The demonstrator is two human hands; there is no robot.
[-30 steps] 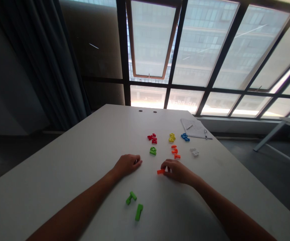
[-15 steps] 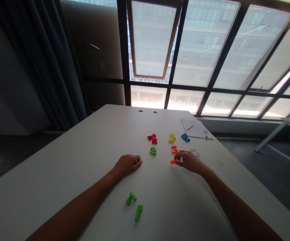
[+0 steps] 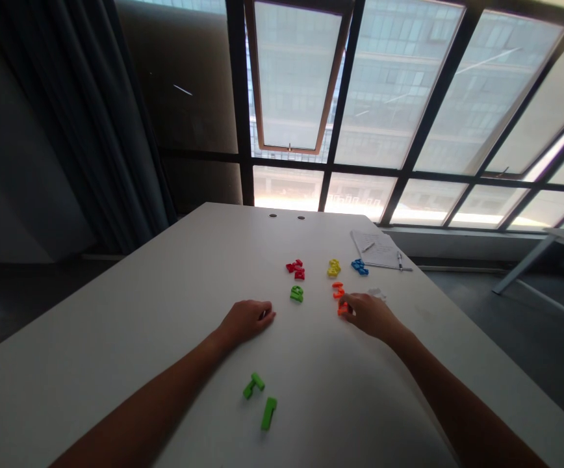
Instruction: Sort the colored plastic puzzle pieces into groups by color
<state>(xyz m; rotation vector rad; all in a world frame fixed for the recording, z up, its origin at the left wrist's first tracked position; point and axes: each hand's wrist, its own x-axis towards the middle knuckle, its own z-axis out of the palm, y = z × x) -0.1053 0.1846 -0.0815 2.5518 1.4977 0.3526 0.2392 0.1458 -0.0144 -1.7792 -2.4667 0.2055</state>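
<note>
Pinching a small orange plastic block on the white tabletop, the right hand clenches its grip on it; the left hand rests beside it, grip released.

orange piece | small, bright | on table — just beside other orange pieces

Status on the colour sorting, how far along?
Looks done: red pieces, yellow pieces and blue pieces each sit in their own cluster. In hand: the right hand has its fingertips on an orange piece, right beside the orange cluster; the left hand rests on the table. Left: two green pieces lie near the person, apart from the green cluster.
</note>
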